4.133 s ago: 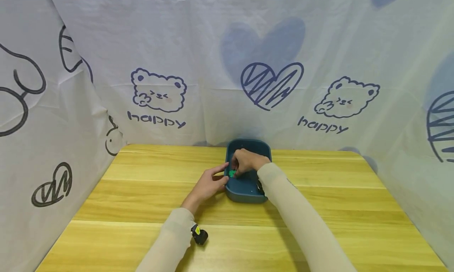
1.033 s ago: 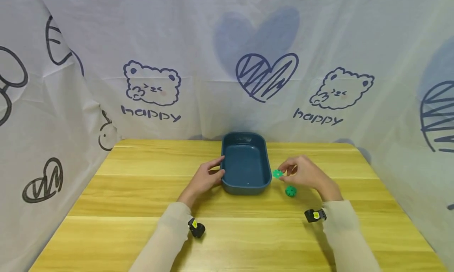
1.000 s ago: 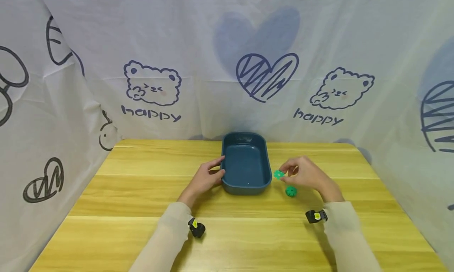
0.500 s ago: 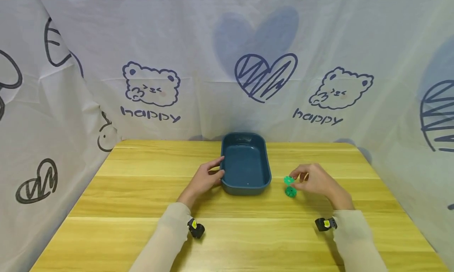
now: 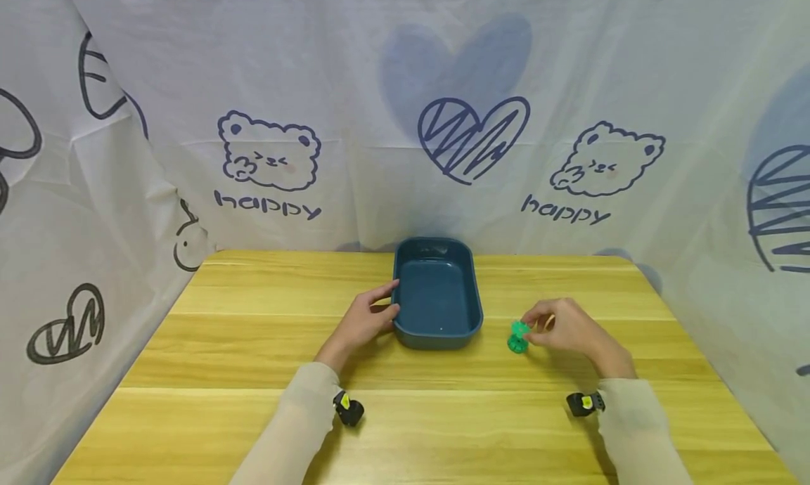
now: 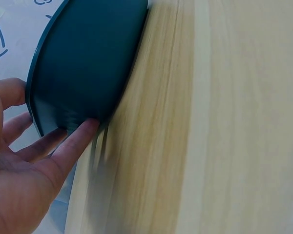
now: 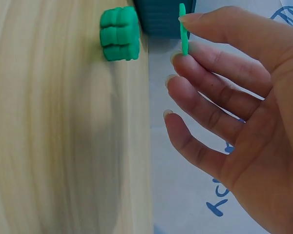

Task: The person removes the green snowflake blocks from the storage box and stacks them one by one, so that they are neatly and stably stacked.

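My right hand (image 5: 566, 327) pinches a thin green notched disc (image 7: 183, 29) between thumb and fingertips. In the right wrist view the disc is seen edge-on, and the other fingers are spread. The disc is held just above a short stack of green notched discs (image 7: 120, 34) standing on the table; a gap shows between them. My left hand (image 5: 362, 325) rests against the left side of a dark blue rectangular tray (image 5: 436, 339). In the left wrist view its fingertips (image 6: 90, 126) touch the tray's outer wall, fingers mostly straight. No disc shows inside the tray.
The wood-grain table (image 5: 430, 429) carries the tray near its back edge. A white printed cloth (image 5: 373, 112) hangs behind and at both sides. Black wrist devices (image 5: 586, 403) are strapped to both wrists.
Seconds ago my right hand was inside the tray at a green disc. It has since carried a disc out to the right and lowered it above the stack. The left hand stays by the tray.
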A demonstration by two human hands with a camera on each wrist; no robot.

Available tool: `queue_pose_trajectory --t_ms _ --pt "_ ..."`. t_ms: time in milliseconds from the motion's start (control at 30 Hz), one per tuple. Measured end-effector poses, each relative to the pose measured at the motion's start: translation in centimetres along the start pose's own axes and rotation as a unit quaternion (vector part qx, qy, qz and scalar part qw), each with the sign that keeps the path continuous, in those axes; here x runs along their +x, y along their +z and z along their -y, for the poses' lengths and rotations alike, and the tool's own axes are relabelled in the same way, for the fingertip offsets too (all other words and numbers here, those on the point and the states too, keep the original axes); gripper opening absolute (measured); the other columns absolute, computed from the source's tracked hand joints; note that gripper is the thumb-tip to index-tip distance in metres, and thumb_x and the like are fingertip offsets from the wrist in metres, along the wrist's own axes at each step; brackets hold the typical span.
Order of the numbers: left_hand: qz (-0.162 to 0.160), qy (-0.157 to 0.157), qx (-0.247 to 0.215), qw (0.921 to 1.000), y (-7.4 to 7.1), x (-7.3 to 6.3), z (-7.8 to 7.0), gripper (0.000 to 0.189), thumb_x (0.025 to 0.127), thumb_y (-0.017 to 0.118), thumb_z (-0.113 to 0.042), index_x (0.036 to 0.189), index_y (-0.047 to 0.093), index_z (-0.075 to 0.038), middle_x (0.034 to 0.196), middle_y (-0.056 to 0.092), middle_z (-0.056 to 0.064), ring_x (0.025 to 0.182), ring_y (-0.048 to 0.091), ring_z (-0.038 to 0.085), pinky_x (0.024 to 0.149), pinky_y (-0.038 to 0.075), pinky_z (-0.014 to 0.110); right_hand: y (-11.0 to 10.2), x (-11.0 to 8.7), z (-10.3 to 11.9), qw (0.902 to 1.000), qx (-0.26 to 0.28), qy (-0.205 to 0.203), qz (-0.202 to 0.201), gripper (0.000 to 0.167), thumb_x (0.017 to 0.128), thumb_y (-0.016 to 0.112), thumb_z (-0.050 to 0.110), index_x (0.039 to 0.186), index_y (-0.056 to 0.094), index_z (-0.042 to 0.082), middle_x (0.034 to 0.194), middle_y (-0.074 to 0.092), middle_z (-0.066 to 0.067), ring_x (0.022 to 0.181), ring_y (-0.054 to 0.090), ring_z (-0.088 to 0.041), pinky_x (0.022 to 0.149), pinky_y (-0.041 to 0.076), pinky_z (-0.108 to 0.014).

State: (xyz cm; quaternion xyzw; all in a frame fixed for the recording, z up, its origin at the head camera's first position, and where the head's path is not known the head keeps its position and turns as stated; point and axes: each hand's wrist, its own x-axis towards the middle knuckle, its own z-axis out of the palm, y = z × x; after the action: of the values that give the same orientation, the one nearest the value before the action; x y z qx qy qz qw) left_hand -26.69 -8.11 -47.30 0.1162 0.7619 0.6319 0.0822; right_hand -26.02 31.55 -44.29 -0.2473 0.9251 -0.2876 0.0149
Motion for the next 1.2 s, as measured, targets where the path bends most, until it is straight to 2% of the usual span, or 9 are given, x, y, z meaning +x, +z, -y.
queue_pose_trajectory --t_ms 467,700,1200 --pt "0.0 -0.001 -0.006 1.0 0.0 0.0 0.0 0.057 0.103 0.059 -0.009 0.158 0.043 -0.011 0.159 0.044 0.023 0.136 0.057 0.044 0.099 0.061 0.045 0.6 -0.1 -0.6 0.9998 -0.008 -0.01 0.015 0.013 0.081 0.084 0.01 0.094 0.079 0.011 0.1 0.072 -0.002 0.083 0.061 -0.012 0.072 0.058 -0.023" --pt "0.008 0.001 -0.018 0.9998 -0.1 -0.2 -0.1 0.058 0.104 0.056 -0.007 0.159 0.039 -0.006 0.161 0.04 0.027 0.138 0.053 0.047 0.101 0.059 0.047 1.0 -0.1 -0.7 0.9995 0.006 -0.002 0.031 0.012 0.083 0.084 0.011 0.094 0.079 0.013 0.1 0.072 0.0 0.083 0.062 -0.012 0.073 0.057 -0.024" --pt "0.006 -0.004 -0.016 0.9999 -0.1 -0.2 0.1 0.058 0.104 0.057 -0.009 0.159 0.041 -0.01 0.161 0.041 0.023 0.139 0.054 0.044 0.1 0.06 0.045 1.3 0.1 -1.0 0.9991 0.004 -0.01 0.04 0.013 0.084 0.084 0.011 0.095 0.079 0.014 0.096 0.071 0.002 0.081 0.06 -0.01 0.072 0.058 -0.025"
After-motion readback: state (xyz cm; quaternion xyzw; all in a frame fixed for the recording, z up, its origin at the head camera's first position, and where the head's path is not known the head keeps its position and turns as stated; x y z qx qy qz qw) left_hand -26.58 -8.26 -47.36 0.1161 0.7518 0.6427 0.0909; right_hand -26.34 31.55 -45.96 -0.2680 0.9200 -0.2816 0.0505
